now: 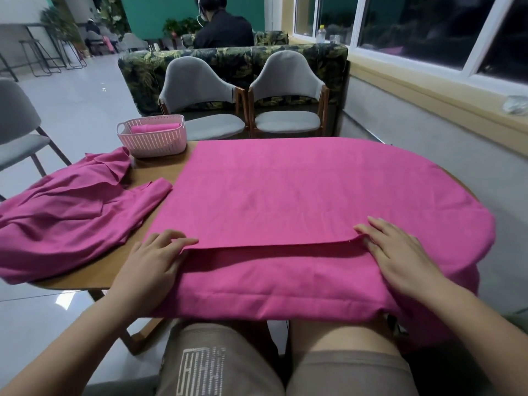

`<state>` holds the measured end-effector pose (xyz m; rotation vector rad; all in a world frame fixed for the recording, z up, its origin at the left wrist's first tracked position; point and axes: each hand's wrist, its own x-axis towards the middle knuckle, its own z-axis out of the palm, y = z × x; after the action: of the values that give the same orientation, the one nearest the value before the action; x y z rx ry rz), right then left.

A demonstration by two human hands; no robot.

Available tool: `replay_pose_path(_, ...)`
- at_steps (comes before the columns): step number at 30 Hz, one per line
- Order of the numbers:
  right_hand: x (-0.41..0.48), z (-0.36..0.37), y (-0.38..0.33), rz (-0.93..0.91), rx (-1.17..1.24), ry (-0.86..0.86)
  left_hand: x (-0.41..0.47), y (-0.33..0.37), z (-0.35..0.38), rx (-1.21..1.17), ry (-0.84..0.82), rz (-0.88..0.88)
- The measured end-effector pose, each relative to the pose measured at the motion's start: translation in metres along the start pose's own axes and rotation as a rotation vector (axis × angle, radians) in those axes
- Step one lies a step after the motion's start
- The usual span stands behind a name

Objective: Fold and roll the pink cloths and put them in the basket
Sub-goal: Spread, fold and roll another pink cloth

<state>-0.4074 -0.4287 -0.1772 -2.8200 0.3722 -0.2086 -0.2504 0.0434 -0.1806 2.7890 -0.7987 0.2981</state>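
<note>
— Pink cloth (300, 195): where is it laid?
— Spread across the table (160, 172). Its folded-over edge is pinched by the left hand (154, 252) at 7 o'clock and the right hand (397, 252) at 5 o'clock; the basket (151, 141) is set at 10 o'clock.

pink cloth (285, 195): matt woven fabric | basket (153, 140): perforated pale plastic | table (160, 170): smooth wood | floor (77, 110): glossy tile
</note>
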Motion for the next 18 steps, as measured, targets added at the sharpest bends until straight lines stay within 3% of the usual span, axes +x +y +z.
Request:
replay_pose_path(7, -0.033, -0.011, 0.001, -0.021, 0.025, -0.026, -0.011, -0.004, -0.011, -0.061, 0.001, 0.103)
replay_pose_path(10, -0.009, -0.026, 0.001, -0.037, 0.08, -0.055, 0.02, -0.006, -0.027, -0.252, 0.01, 0.153)
replay_pose_path(12, 0.011, -0.038, -0.004, -0.04, 0.143, 0.021, 0.048, -0.002, -0.037, -0.332, 0.03, 0.168)
replay_pose_path(15, 0.053, -0.039, -0.012, -0.021, 0.155, 0.124, 0.097, -0.007, -0.028, -0.298, 0.024, 0.151)
replay_pose_path(18, 0.096, -0.013, -0.006, 0.061, 0.039, 0.072, 0.136, -0.018, 0.003, -0.236, -0.022, 0.076)
